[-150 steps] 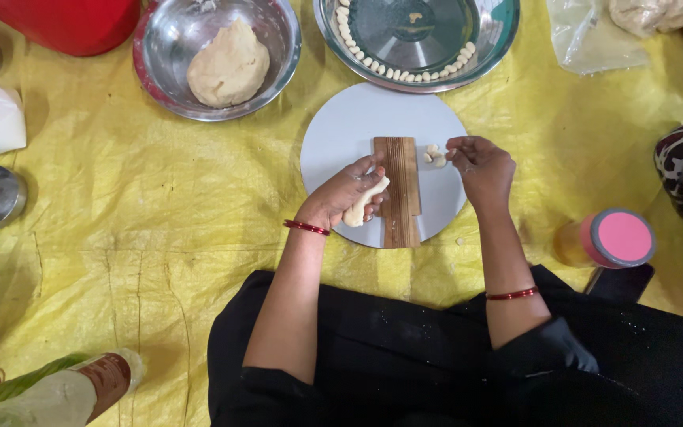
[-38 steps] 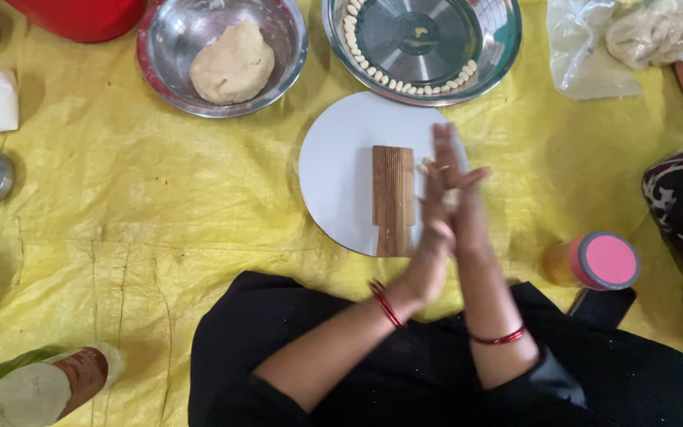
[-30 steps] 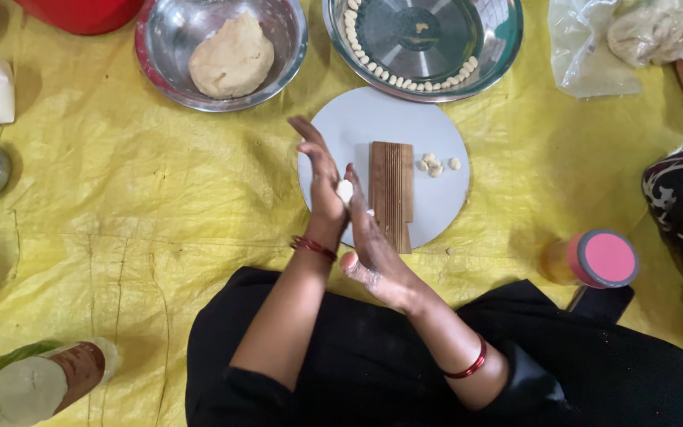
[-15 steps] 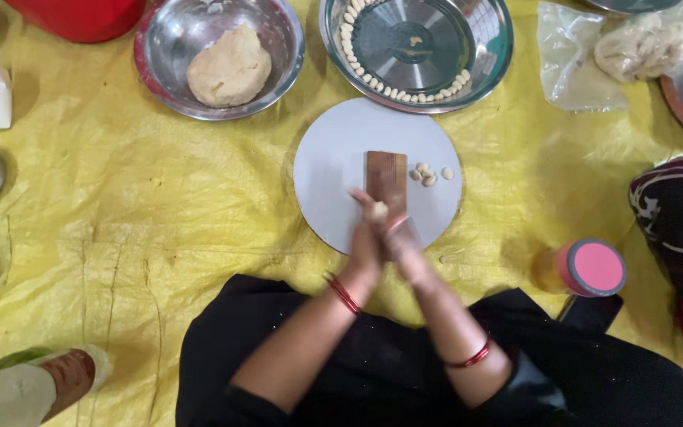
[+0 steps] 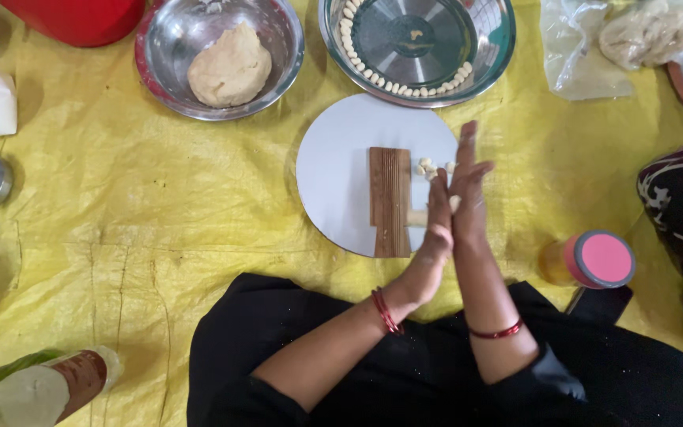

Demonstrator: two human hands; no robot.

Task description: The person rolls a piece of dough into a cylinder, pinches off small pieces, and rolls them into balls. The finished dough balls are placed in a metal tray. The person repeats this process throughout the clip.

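Palms pressed flat together right of frame centre: left hand (image 5: 439,221) and right hand (image 5: 469,198), fingers straight and pointing toward the top of the frame, right fingertips reaching higher than the left. A pale dough roll (image 5: 417,217) pokes out from between the palms on their left side, so both hands are closed on it. Its long axis looks to run left-right, across the fingers, though only the end shows.

Ridged board (image 5: 390,202) lies just left of the hands, on the white disc (image 5: 333,178), long axis running top to bottom of the frame. Left hand is the nearer one; the roll's free end almost meets the board's right edge. Small dough bits (image 5: 430,167) sit on the disc just above the roll, between board and right fingers.

Upper frame: steel bowl (image 5: 169,32) with a dough ball (image 5: 231,65), and a steel plate (image 5: 499,35) ringed with shaped pieces.

Hidden or unclear: most of the roll, its length and thickness, inside the palms. Right rim of the disc is covered by the hands. Pink-lidded jar (image 5: 592,259) lies at right, contents not readable.
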